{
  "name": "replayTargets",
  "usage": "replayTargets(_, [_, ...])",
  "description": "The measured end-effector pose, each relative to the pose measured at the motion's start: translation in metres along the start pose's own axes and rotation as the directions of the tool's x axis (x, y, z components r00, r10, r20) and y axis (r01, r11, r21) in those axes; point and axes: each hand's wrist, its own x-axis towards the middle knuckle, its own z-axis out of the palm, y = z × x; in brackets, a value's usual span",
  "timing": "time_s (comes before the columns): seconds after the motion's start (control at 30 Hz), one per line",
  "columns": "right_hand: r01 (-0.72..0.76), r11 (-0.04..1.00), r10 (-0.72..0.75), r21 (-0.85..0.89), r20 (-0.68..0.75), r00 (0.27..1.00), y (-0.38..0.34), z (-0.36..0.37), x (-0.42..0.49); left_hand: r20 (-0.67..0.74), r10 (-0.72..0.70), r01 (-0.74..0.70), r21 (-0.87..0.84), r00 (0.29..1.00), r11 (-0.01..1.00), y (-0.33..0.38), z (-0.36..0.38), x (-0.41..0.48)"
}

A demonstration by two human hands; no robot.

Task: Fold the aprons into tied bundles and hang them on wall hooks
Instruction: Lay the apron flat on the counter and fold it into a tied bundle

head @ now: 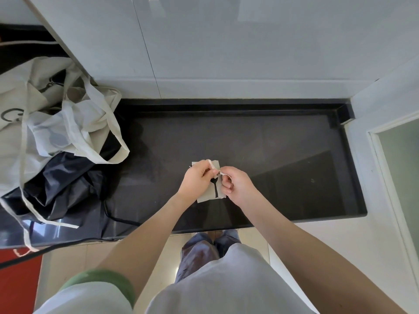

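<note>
The folded beige apron bundle (204, 197) lies on the dark countertop (283, 166) just in front of the person, near the middle of the slab and well apart from the heap of loose aprons (56, 123) at 9 o'clock. Both hands work above it. The left hand (197, 177) has its fingertips pinched on the pale strap (213, 166) at the bundle's far edge, and the right hand (235, 184) has curled fingers clamped on the same strap just beside it, a small loop showing over its knuckles. This looks like the tying step. To do it well, the strap should be drawn snug across the bundle's short side while the folds are pressed flat against the counter, so the layers do not spring open. The knot should sit centred, with a loop or tail left free for a hook. Pulling unevenly could skew the packet or slide the strap off an end. The bundle is a compact rectangle whose long axis runs from about 12 to 6 o'clock, the near end leaning slightly toward 5. Its black printed utensil has its head toward 12 and its handle toward 6. No wall hooks are visible here.
</note>
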Motion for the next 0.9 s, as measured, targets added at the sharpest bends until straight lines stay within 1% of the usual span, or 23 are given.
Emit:
replayTargets(0.07, [-0.004, 0.994, 0.015, 0.107, -0.102, 0.995, -0.001, -0.002, 0.004, 0.09, 0.038, -0.038, -0.001, 0.995, 0.999, -0.003, -0.008, 0.002])
replayTargets(0.1, [-0.002, 0.993, 0.019, 0.116, -0.149, 0.989, -0.002, -0.003, 0.006, 0.144, 0.044, -0.042, -0.017, 0.989, 0.999, -0.005, -0.012, 0.003])
replayTargets(0.17, [0.003, 0.999, 0.007, 0.05, -0.213, 0.977, -0.003, -0.003, 0.009, 0.24, 0.029, 0.001, -0.123, 0.97, 0.992, -0.008, -0.018, 0.002])
replayTargets(0.27, [0.024, 0.998, -0.038, -0.061, -0.248, 0.968, -0.005, 0.002, 0.014, 0.323, 0.044, 0.076, -0.35, 0.945, 0.934, -0.015, -0.025, 0.001])
replayTargets(0.33, [0.031, 0.993, -0.059, -0.111, -0.259, 0.964, -0.005, 0.006, 0.015, 0.362, 0.056, 0.11, -0.424, 0.931, 0.899, -0.019, -0.03, 0.001])
replayTargets(0.37, [0.037, 0.993, -0.066, -0.115, -0.262, 0.963, -0.005, 0.006, 0.014, 0.386, 0.051, 0.126, -0.419, 0.921, 0.899, -0.018, -0.033, 0.002])
replayTargets(0.43, [0.069, 0.996, -0.081, -0.058, -0.225, 0.971, -0.007, 0.005, 0.011, 0.443, 0.018, 0.139, -0.32, 0.896, 0.937, -0.011, -0.037, 0.004])
replayTargets(0.47, [0.085, 0.996, -0.086, -0.015, -0.184, 0.979, -0.009, 0.003, 0.007, 0.461, -0.008, 0.128, -0.228, 0.887, 0.965, -0.005, -0.038, 0.006])
replayTargets(0.5, [0.089, 0.996, -0.085, 0.028, -0.132, 0.988, -0.013, 0.002, 0.003, 0.45, -0.042, 0.104, -0.113, 0.892, 0.988, 0.001, -0.038, 0.008])
replayTargets(0.53, [0.084, 0.994, -0.079, 0.07, -0.073, 0.994, -0.017, 0.0, 0.0, 0.393, -0.075, 0.082, 0.0, 0.917, 0.997, 0.006, -0.036, 0.01])
replayTargets(0.57, [0.082, 0.991, -0.081, 0.104, -0.013, 0.997, -0.023, -0.002, -0.003, 0.297, -0.097, 0.074, 0.088, 0.95, 0.993, 0.01, -0.035, 0.014])
replayTargets(0.63, [0.092, 0.988, -0.101, 0.128, 0.065, 0.993, -0.037, -0.002, -0.011, 0.112, -0.057, 0.041, 0.134, 0.992, 0.99, 0.019, -0.033, 0.018])
replayTargets(0.67, [0.098, 0.988, -0.108, 0.12, 0.078, 0.991, -0.043, -0.002, -0.014, 0.078, -0.001, -0.011, 0.153, 0.997, 0.988, 0.022, -0.032, 0.017])
replayTargets(0.7, [0.105, 0.989, -0.114, 0.103, 0.08, 0.99, -0.049, -0.001, -0.017, 0.107, 0.073, -0.097, 0.242, 0.992, 0.965, 0.025, -0.033, 0.016])
replayTargets(0.73, [0.111, 0.991, -0.117, 0.078, 0.082, 0.99, -0.055, 0.0, -0.02, 0.181, 0.149, -0.209, 0.383, 0.972, 0.9, 0.025, -0.032, 0.016])
replayTargets(0.77, [0.111, 0.992, -0.116, 0.055, 0.087, 0.989, -0.058, 0.002, -0.022, 0.256, 0.196, -0.304, 0.51, 0.947, 0.804, 0.022, -0.029, 0.016])
replayTargets(0.8, [0.124, 0.991, -0.127, 0.047, 0.091, 0.988, -0.062, 0.002, -0.025, 0.299, 0.233, -0.373, 0.608, 0.925, 0.701, 0.021, -0.027, 0.017])
replayTargets(0.83, [0.133, 0.99, -0.137, 0.049, 0.091, 0.986, -0.064, 0.002, -0.027, 0.299, 0.241, -0.384, 0.678, 0.923, 0.627, 0.018, -0.023, 0.017])
replayTargets(0.9, [0.143, 0.988, -0.148, 0.05, 0.093, 0.985, -0.067, 0.0, -0.028, 0.22, 0.222, -0.309, 0.77, 0.95, 0.559, 0.015, -0.016, 0.021])
